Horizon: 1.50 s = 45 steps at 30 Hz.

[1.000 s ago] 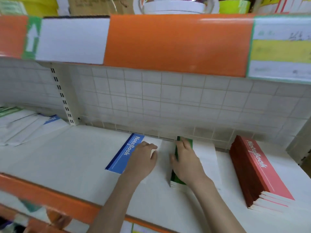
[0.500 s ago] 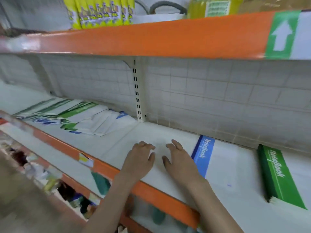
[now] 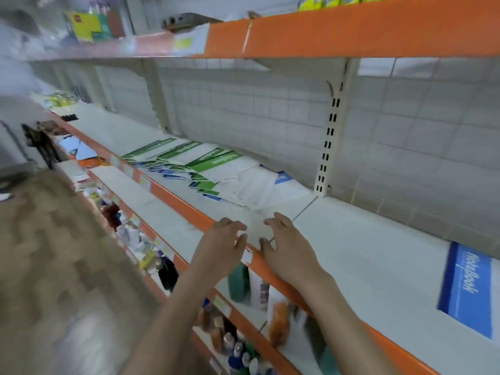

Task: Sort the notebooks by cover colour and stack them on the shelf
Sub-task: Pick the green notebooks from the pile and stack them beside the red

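A loose heap of green and blue notebooks [image 3: 205,169] lies spread on the white shelf [image 3: 351,239], left of the slotted upright. A blue notebook [image 3: 468,290] lies flat on the shelf at the right edge of view. My left hand [image 3: 219,250] and my right hand [image 3: 289,250] hover side by side over the shelf's orange front edge, fingers loosely spread and holding nothing. Both are short of the heap.
An orange-fronted shelf [image 3: 351,31] with packaged goods runs overhead. A slotted upright [image 3: 328,142] stands against the tiled back wall. Lower shelves [image 3: 232,315] hold bottles and small goods. Brown floor [image 3: 54,266] fills the left.
The view has swung left, away from the green and red stacks, bringing the heap of notebooks closer. Both hands left the green stack and moved left along the shelf, empty.
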Each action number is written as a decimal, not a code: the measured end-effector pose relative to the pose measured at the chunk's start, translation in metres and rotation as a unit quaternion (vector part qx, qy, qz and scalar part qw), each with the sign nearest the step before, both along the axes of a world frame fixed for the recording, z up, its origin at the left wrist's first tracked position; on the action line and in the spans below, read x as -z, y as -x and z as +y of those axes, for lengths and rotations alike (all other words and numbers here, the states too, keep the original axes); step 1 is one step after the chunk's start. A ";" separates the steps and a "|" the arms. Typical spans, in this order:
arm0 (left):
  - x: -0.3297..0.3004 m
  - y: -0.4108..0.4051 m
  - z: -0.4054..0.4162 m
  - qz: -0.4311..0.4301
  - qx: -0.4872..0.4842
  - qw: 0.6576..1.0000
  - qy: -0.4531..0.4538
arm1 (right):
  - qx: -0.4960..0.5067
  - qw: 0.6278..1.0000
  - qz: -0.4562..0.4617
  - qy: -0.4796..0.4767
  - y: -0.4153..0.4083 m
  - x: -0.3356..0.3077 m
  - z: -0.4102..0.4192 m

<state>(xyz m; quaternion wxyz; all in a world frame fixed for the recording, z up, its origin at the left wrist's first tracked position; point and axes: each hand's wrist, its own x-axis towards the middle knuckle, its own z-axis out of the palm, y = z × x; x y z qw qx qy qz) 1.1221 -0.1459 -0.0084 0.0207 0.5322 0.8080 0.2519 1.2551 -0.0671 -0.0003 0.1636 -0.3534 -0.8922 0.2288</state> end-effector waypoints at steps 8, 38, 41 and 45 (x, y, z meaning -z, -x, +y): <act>0.006 0.070 -0.042 0.001 -0.088 0.996 0.025 | -0.084 0.996 -0.014 -0.012 0.085 0.000 -0.016; -0.019 0.304 0.104 -0.005 -0.017 0.998 -0.060 | 0.058 0.998 0.009 0.002 0.291 -0.014 0.088; -0.019 0.317 0.125 -0.005 0.018 0.998 -0.054 | 0.093 0.996 0.004 0.005 0.297 -0.014 0.099; -0.021 0.343 0.150 -0.022 0.053 0.997 -0.048 | 0.142 0.990 0.012 0.014 0.315 -0.018 0.109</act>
